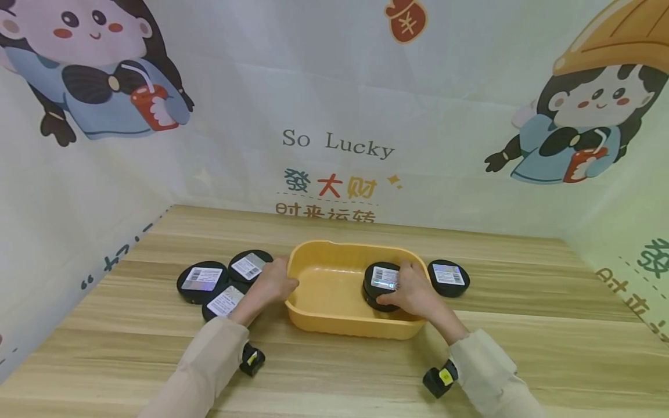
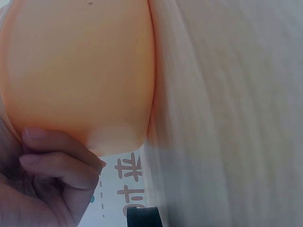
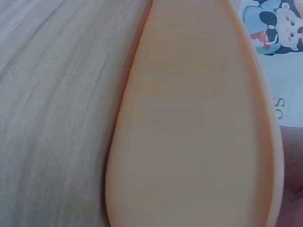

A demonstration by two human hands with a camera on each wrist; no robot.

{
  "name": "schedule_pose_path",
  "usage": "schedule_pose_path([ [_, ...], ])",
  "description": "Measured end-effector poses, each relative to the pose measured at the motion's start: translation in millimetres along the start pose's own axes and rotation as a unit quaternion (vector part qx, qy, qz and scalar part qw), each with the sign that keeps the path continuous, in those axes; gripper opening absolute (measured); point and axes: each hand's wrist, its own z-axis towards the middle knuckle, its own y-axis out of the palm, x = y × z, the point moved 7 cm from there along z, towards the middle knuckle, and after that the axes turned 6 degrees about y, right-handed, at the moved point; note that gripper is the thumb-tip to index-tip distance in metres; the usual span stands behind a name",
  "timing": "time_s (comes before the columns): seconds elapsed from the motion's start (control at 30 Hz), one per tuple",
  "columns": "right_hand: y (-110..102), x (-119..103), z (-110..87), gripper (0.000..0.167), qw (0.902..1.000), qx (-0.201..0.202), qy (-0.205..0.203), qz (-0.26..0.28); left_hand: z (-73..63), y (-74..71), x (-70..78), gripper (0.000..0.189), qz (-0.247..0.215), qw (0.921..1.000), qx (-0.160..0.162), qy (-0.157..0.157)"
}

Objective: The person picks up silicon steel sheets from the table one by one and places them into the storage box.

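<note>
A yellow plastic basin (image 1: 324, 325) stands on the wooden table. My left hand (image 1: 273, 283) grips its left end; in the left wrist view, that hand's curled fingers (image 2: 61, 165) lie against the basin's outer wall (image 2: 85, 71). Inside the basin, toward the right, my right hand (image 1: 415, 290) pinches a round black case (image 1: 380, 277) with a white label. A second black edge shows beneath this case. In the right wrist view, the basin's wall (image 3: 184, 118) hides the case and most of the hand.
Left of the basin, three labelled black cases (image 1: 202, 280) lie close together, one partly behind my left hand. Another black case (image 1: 448, 277) lies just outside the basin's right end. A printed cloth backdrop (image 1: 334, 87) rises behind the table (image 1: 334, 377) and at both sides.
</note>
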Motion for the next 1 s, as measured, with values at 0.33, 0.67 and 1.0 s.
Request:
schedule_pose_path([
  [0.33,-23.0,2.5,-9.9,0.062,0.9984,0.033,-0.022,0.041,0.8,-0.7,1.7,0.036,0.014,0.9999,0.005,0.008],
  [0.67,-49.8,26.8,-11.7,0.042,0.983,0.127,-0.035,0.128,0.7,-0.9,1.3,0.039,0.019,0.9998,0.007,0.007],
  [1.0,-62.9,58.9,-9.8,0.037,0.9721,0.157,-0.005,0.175,0.3,-0.6,1.7,0.034,0.014,0.9998,0.008,0.01],
])
